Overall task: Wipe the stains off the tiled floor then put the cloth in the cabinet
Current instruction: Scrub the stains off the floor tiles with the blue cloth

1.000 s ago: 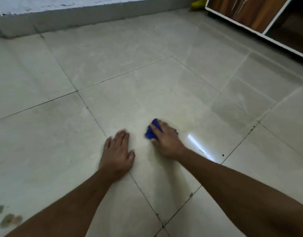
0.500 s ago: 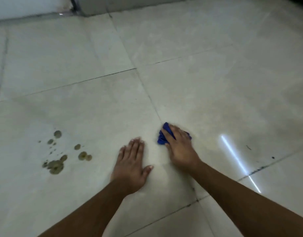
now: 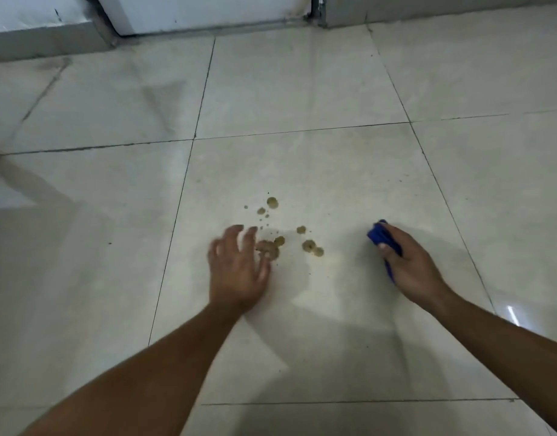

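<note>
We see right hand [image 3: 411, 269], grip pinched around bunched blue cloth [image 3: 380, 236], low over tiled floor [image 3: 302, 89]. Cloth right of brown stains [image 3: 311, 247], apart from them. Our left hand [image 3: 238, 272], grip spread, blurred, fingertips at stains' left edge. White wall base [image 3: 208, 11] beyond.

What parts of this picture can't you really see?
- Blue cloth: mostly hidden inside the right hand, head view.
- Left hand: fingers blurred; floor contact unclear.
- Stains: some covered by those fingers.
- Cabinet: outside the frame.
</note>
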